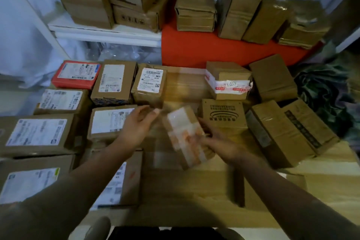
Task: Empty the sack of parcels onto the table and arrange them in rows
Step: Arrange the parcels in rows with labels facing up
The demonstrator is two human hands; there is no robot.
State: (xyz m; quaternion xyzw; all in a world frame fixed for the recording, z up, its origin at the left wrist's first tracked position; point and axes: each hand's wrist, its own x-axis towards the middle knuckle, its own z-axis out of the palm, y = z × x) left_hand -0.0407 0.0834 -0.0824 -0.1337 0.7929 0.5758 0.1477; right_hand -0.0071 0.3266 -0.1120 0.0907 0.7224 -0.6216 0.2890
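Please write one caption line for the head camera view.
Right hand holds a taped parcel over the table; left hand open beside it.

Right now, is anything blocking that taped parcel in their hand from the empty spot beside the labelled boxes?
Nothing visible. The right hand holds the taped parcel over bare table; the left hand hovers alongside.

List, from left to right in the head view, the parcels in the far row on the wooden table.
Red parcel → labelled brown box → box marked 003 → box marked K-0279 → plain brown box.
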